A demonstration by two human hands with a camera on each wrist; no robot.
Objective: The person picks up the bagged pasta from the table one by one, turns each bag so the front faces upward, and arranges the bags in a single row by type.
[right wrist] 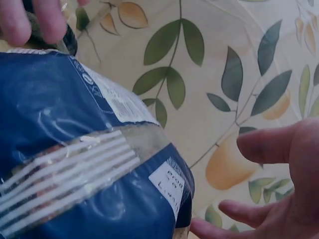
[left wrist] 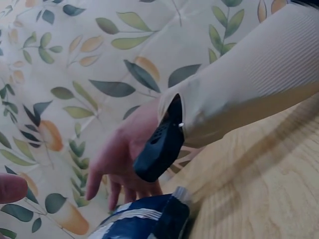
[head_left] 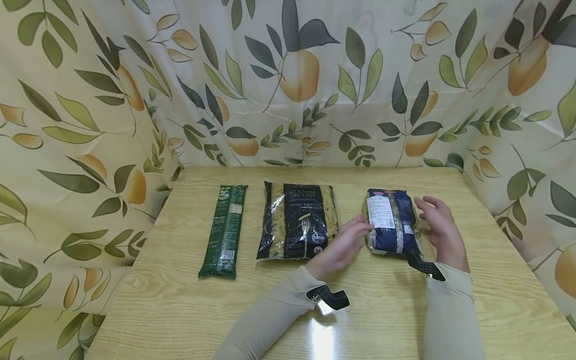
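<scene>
A blue pasta bag [head_left: 391, 220] with a white label panel lies on the table between the two hands. The left hand [head_left: 342, 247] is at its left side, fingertips at or very near the edge, fingers fairly straight. To the right of the bag is the right hand [head_left: 443, 230], thumb and fingers spread. In the right wrist view, a gap shows between the right thumb [right wrist: 269, 144] and the blue bag [right wrist: 99, 149], while left-hand fingers [right wrist: 37, 20] appear at the bag's far side. The left wrist view shows the bag [left wrist: 144, 219] below the right hand [left wrist: 129, 154].
A black bag of penne [head_left: 299, 220] lies left of the left hand. Farther left is a long green pasta packet [head_left: 223, 232]. The wooden table [head_left: 157, 300] meets a leaf-and-fruit patterned curtain [head_left: 288, 115] at the back and sides.
</scene>
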